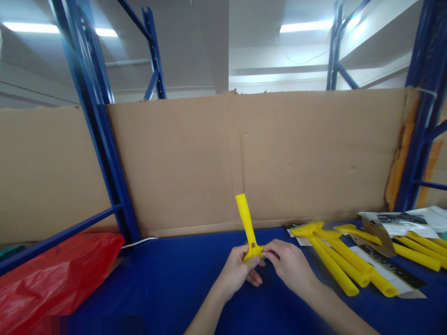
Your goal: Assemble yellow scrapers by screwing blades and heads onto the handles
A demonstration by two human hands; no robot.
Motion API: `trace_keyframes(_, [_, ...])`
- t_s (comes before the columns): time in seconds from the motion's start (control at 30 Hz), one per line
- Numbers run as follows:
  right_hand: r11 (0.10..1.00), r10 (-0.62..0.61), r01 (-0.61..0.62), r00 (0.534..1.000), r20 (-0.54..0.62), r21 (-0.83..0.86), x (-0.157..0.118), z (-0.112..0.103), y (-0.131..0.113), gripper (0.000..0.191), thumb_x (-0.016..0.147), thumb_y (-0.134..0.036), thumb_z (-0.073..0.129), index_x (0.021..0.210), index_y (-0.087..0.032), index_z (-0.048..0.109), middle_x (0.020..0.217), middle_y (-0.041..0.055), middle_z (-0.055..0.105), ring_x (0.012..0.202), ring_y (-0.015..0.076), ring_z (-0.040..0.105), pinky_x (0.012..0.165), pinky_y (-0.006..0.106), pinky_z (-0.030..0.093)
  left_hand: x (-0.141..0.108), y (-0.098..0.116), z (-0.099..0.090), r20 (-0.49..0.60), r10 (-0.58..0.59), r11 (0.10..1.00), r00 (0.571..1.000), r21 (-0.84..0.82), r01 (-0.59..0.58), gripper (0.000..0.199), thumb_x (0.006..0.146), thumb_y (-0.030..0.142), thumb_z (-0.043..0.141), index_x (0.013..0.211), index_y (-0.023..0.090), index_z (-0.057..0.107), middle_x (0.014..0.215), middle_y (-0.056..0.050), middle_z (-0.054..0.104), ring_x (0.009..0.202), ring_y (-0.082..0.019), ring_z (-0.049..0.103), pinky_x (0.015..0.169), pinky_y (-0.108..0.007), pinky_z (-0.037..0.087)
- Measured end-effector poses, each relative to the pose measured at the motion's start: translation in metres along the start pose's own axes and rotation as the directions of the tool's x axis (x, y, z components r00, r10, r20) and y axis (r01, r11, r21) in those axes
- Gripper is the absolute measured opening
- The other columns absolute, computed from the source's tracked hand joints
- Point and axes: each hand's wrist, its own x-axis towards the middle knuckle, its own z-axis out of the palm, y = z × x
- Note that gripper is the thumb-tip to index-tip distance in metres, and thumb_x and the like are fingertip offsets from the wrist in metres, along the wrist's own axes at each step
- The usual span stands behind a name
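Observation:
A yellow scraper [246, 219] with a tubular handle stands nearly upright in front of me, its handle pointing up and leaning slightly left. Wrapped around its wide head from the left is my left hand [239, 270], thumb across the front and fingers behind. My right hand [288, 260] is closed in a pinch at the right end of the head. Whatever lies between those fingertips is too small and hidden to name. Just below the head, a small pale, shiny edge shows between the hands.
On the right of the blue table [167, 288], several yellow scrapers [335, 263] lie piled beside black-and-white printed cards [387, 272]. At left is a red plastic bag [66, 270]. A cardboard panel [181, 163] rises behind, between blue rack posts [104, 139].

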Motion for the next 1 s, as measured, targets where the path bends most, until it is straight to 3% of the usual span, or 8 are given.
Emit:
trace_keyframes(0.13, [0.999,0.041,-0.041,0.999,-0.023,-0.014,-0.001,0.002,-0.004,0.022,0.086,-0.023,0.046,0.075,-0.022,0.065,0.083,0.0045,0.071,0.079,0.0210,0.065,0.067,0.028,0.043,0.001,0.000,0.001,0.004,0.011,1.000,1.000,0.013,-0.011,0.056,0.062,0.052,0.071,0.098,0.011,0.061,0.082,-0.008,0.066,0.043,-0.009,0.059,0.040,-0.021,0.046])
trace_keyframes(0.33, [0.984,0.176,-0.173,0.981,-0.077,0.045,0.001,0.000,-0.006,0.009,0.082,-0.030,0.054,0.082,-0.022,0.057,0.068,0.0003,0.065,0.063,0.0180,0.060,0.057,0.026,0.038,-0.001,0.006,0.000,0.011,0.021,1.000,1.000,0.010,-0.021,0.054,0.062,0.051,0.071,0.097,0.011,0.060,0.082,-0.007,0.066,0.042,-0.009,0.058,0.041,-0.021,0.047])
trace_keyframes(0.47, [0.981,0.170,-0.166,0.985,-0.034,0.105,0.003,0.001,-0.003,0.009,0.081,-0.029,0.053,0.077,-0.022,0.057,0.062,-0.0010,0.062,0.058,0.0164,0.056,0.054,0.025,0.036,-0.001,0.008,-0.001,0.015,-0.003,0.999,1.000,0.032,0.002,0.056,0.059,0.052,0.072,0.094,0.010,0.059,0.079,-0.007,0.065,0.041,-0.010,0.058,0.040,-0.022,0.046])
trace_keyframes(0.77, [0.991,0.113,-0.120,0.984,-0.139,-0.050,0.003,-0.002,0.003,0.016,0.079,-0.036,0.058,0.080,-0.022,0.062,0.061,-0.0007,0.062,0.055,0.0167,0.058,0.052,0.025,0.037,-0.004,0.010,0.001,0.020,-0.022,0.998,1.000,-0.052,0.023,0.048,0.065,0.043,0.071,0.097,0.010,0.059,0.081,-0.007,0.067,0.042,-0.009,0.058,0.041,-0.020,0.047])
trace_keyframes(1.0, [0.996,0.072,-0.081,0.980,-0.184,-0.040,0.007,-0.009,0.011,0.024,0.082,-0.043,0.055,0.083,-0.020,0.065,0.063,0.0009,0.066,0.053,0.0168,0.059,0.053,0.026,0.041,-0.002,0.007,0.002,-0.078,0.006,0.993,0.997,-0.121,-0.015,0.039,0.073,0.036,0.068,0.102,0.012,0.061,0.089,-0.008,0.068,0.048,-0.009,0.062,0.041,-0.017,0.048])
